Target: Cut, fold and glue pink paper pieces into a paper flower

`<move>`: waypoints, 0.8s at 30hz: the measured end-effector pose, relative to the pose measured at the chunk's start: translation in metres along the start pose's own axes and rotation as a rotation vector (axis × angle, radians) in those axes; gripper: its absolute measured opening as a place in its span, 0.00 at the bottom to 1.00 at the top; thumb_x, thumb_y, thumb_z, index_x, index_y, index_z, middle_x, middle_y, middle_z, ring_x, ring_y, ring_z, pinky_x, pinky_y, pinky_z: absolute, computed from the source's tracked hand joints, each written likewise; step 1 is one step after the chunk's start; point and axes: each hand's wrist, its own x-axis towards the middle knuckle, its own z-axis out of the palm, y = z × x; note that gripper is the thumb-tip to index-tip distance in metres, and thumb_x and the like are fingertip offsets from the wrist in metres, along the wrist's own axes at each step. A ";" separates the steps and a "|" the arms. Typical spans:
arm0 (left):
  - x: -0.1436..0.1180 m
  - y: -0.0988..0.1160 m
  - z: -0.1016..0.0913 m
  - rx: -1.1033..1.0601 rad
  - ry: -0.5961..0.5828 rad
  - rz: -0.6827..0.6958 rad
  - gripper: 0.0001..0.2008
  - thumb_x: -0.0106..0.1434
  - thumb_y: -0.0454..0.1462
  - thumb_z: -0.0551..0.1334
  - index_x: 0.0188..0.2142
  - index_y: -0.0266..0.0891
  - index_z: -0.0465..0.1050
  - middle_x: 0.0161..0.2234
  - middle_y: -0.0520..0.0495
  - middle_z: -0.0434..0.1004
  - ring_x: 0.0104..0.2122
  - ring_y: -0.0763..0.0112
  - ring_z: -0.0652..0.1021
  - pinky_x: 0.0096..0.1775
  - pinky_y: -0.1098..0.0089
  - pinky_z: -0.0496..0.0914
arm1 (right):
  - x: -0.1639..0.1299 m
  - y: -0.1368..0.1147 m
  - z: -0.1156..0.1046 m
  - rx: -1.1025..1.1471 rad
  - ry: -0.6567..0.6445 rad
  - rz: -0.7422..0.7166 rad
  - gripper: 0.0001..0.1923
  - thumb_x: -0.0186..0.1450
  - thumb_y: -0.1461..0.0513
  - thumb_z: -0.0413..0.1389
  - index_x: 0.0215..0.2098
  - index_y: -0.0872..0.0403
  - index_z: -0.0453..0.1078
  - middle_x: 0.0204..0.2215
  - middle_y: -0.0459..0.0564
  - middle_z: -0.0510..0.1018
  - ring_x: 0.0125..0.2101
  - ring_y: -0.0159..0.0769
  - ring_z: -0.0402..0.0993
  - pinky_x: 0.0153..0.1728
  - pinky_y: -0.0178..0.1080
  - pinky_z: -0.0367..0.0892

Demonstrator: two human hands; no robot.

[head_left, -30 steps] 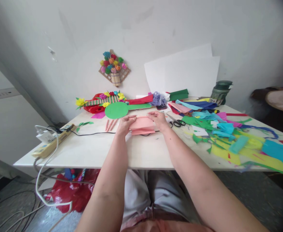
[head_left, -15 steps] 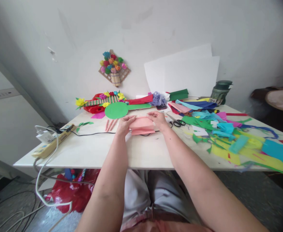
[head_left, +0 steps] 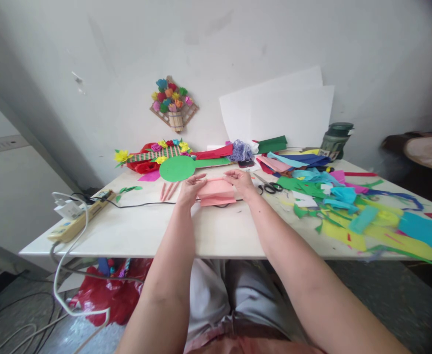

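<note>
A sheet of pink crepe paper (head_left: 216, 191) lies between my hands near the middle of the table, its far edge rolled or folded over. My left hand (head_left: 192, 189) pinches the far left corner of the paper. At the far right corner, my right hand (head_left: 241, 182) grips the same edge between thumb and fingers. Several thin pink paper rolls (head_left: 169, 191) rest just left of my left hand. Black-handled scissors (head_left: 273, 188) lie to the right of my right hand. Beyond my hands is a green paper disc (head_left: 177, 168).
Coloured paper scraps (head_left: 363, 216) cover the table's right side, with a dark green bottle (head_left: 335, 141) behind them. A power strip (head_left: 81, 216) with cables sits at the left edge. A black cable (head_left: 145, 204) crosses the table under the paper. Purple yarn (head_left: 241, 150) lies at the back.
Both hands stay almost where they were, holding the pink paper's far edge. The fingers have shifted only slightly.
</note>
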 end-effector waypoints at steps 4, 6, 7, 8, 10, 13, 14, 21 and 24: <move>-0.001 0.002 0.001 -0.001 0.006 0.000 0.25 0.34 0.39 0.74 0.35 0.34 0.77 0.23 0.50 0.76 0.23 0.74 0.75 0.28 0.73 0.66 | -0.001 -0.001 0.000 -0.012 -0.002 0.047 0.17 0.39 0.56 0.67 0.25 0.56 0.73 0.19 0.45 0.74 0.22 0.30 0.67 0.25 0.36 0.64; -0.002 0.003 0.002 0.010 0.011 -0.002 0.25 0.34 0.39 0.74 0.35 0.34 0.76 0.23 0.50 0.76 0.22 0.74 0.75 0.28 0.73 0.66 | -0.002 -0.002 0.000 -0.006 0.001 0.075 0.17 0.38 0.55 0.67 0.24 0.56 0.73 0.19 0.45 0.74 0.21 0.30 0.66 0.24 0.35 0.63; -0.002 0.003 0.002 0.019 0.013 -0.002 0.26 0.34 0.40 0.74 0.35 0.34 0.76 0.23 0.50 0.76 0.22 0.73 0.75 0.28 0.73 0.66 | -0.002 -0.002 0.000 -0.001 0.001 0.085 0.17 0.38 0.55 0.68 0.24 0.56 0.73 0.18 0.45 0.74 0.20 0.30 0.66 0.23 0.35 0.63; -0.002 0.003 0.002 0.027 0.016 -0.002 0.26 0.34 0.40 0.74 0.35 0.34 0.76 0.23 0.50 0.76 0.22 0.73 0.75 0.27 0.73 0.67 | -0.002 -0.002 0.000 0.002 0.000 0.089 0.18 0.38 0.55 0.68 0.24 0.56 0.73 0.18 0.45 0.74 0.20 0.29 0.66 0.22 0.35 0.63; -0.002 0.003 0.002 0.035 0.021 0.002 0.26 0.34 0.41 0.74 0.35 0.34 0.76 0.23 0.50 0.76 0.22 0.73 0.75 0.27 0.73 0.67 | -0.003 -0.003 0.000 -0.001 0.002 0.087 0.17 0.39 0.55 0.67 0.24 0.56 0.74 0.18 0.45 0.74 0.19 0.29 0.65 0.21 0.34 0.63; -0.001 0.002 0.002 0.021 0.020 0.004 0.26 0.34 0.40 0.74 0.35 0.34 0.76 0.23 0.50 0.76 0.22 0.73 0.75 0.28 0.73 0.67 | -0.003 -0.003 0.000 -0.005 -0.001 0.067 0.17 0.40 0.54 0.67 0.24 0.56 0.73 0.17 0.44 0.74 0.19 0.29 0.65 0.21 0.34 0.63; -0.001 0.002 0.002 0.014 0.017 0.005 0.26 0.34 0.40 0.74 0.36 0.34 0.76 0.23 0.50 0.77 0.22 0.73 0.75 0.28 0.73 0.67 | -0.003 -0.003 0.000 -0.003 -0.004 0.057 0.17 0.41 0.53 0.66 0.24 0.55 0.73 0.18 0.44 0.74 0.19 0.29 0.66 0.21 0.34 0.63; -0.001 0.001 0.002 0.019 0.014 0.004 0.27 0.35 0.40 0.74 0.37 0.34 0.76 0.24 0.50 0.77 0.23 0.72 0.75 0.29 0.71 0.68 | -0.003 -0.002 -0.001 0.005 -0.014 0.042 0.18 0.40 0.53 0.66 0.24 0.55 0.73 0.20 0.47 0.76 0.23 0.32 0.68 0.25 0.37 0.65; -0.001 0.001 0.001 0.025 0.011 0.009 0.26 0.35 0.40 0.74 0.36 0.34 0.76 0.24 0.50 0.77 0.23 0.73 0.75 0.29 0.72 0.68 | -0.004 -0.003 -0.001 0.014 -0.014 0.046 0.18 0.39 0.53 0.66 0.24 0.55 0.73 0.20 0.46 0.75 0.23 0.32 0.68 0.26 0.37 0.64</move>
